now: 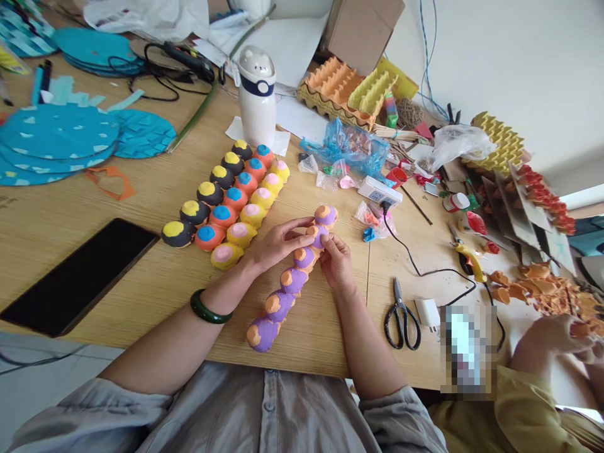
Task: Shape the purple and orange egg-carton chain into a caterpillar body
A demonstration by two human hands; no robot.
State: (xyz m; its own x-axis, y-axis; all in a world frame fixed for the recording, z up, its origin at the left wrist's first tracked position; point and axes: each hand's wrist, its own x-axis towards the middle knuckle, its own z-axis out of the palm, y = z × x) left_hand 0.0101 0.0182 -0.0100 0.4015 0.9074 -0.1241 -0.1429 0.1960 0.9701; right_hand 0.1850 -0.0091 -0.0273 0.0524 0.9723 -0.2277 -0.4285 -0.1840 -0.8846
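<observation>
A strip of purple clay-covered bumps with orange patches [293, 280] slants across the table edge in front of me. My left hand [282, 242] grips its far part from the left, thumb and fingers around the second bump. From the right, my right hand [336, 263] pinches the same part, its thumb pressed against the purple clay. Beyond my left wrist lie three similar strips: a black one with yellow tops [209, 192], an orange one with blue tops [234, 198] and a yellow one with pink tops [253, 215]. What the strips are made of underneath is hidden.
A black tablet [80, 277] lies at left, a white tumbler [257, 104] behind the strips. Black-handled scissors [401, 318], a white charger [427, 313] and a power strip [380, 190] with a cable are at right. Egg trays [337, 88] stand behind. A co-worker's hand [552, 336] holds orange pieces.
</observation>
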